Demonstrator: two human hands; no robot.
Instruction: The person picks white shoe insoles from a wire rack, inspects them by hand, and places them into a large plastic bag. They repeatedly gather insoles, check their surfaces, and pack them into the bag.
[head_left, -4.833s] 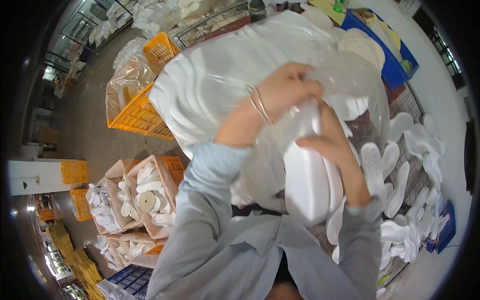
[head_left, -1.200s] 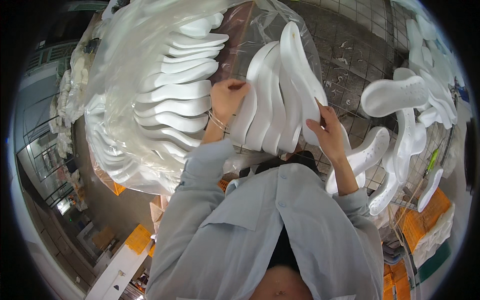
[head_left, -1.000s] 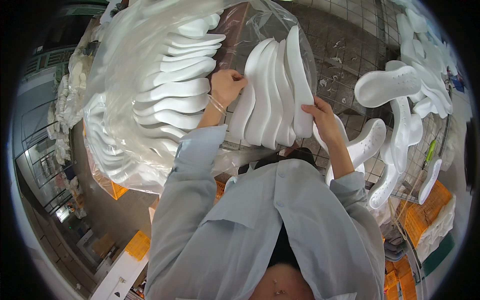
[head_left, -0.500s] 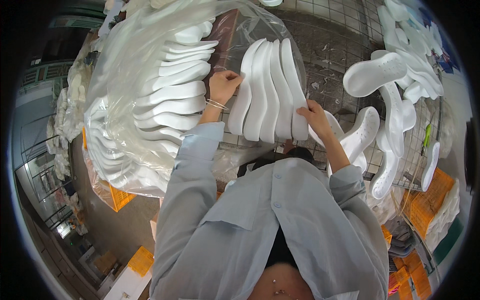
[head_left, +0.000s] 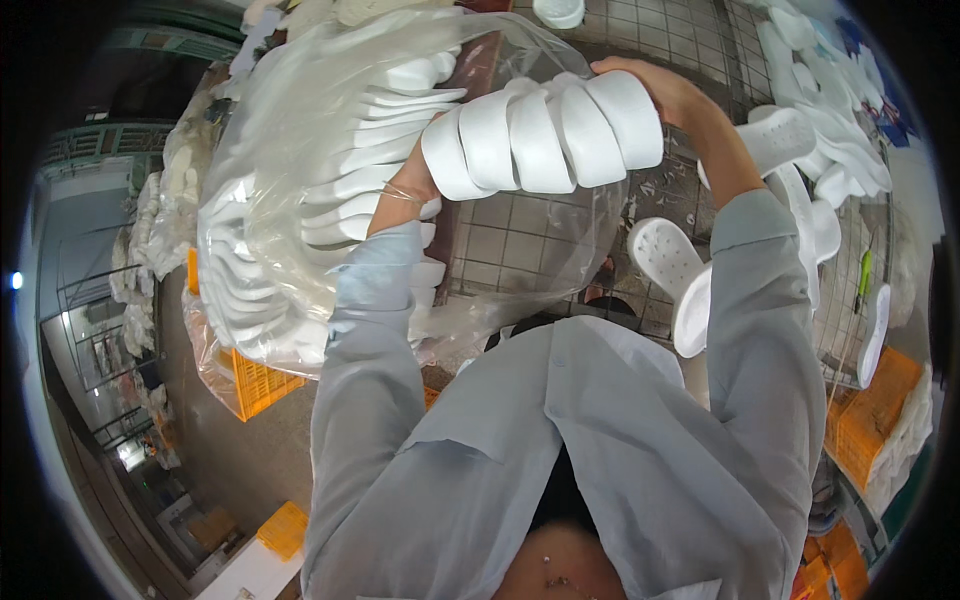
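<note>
Between my two hands is a row of several white foam shoe soles (head_left: 540, 140), pressed side by side with their blunt ends facing me. My left hand (head_left: 422, 172) grips the row's left end, its fingers mostly hidden behind the soles. At the other end my right hand (head_left: 652, 88) wraps over the far corner of the outermost sole. Just left of the held row, a large clear plastic bag (head_left: 275, 130) contains stacked white soles (head_left: 345, 160); its loose film spreads around my left wrist and below the row.
Under the held soles lies a wire-grid surface (head_left: 510, 235). Loose dotted soles (head_left: 665, 255) lie on it at right, and a heap of soles (head_left: 835, 150) stands farther right. A bright green tool (head_left: 863, 280) hangs near the right edge. Orange crates (head_left: 262, 385) sit lower left.
The row of soles has tipped from lying lengthwise to ends toward me, and risen farther away. My right hand moved from its near right side to its far right corner.
</note>
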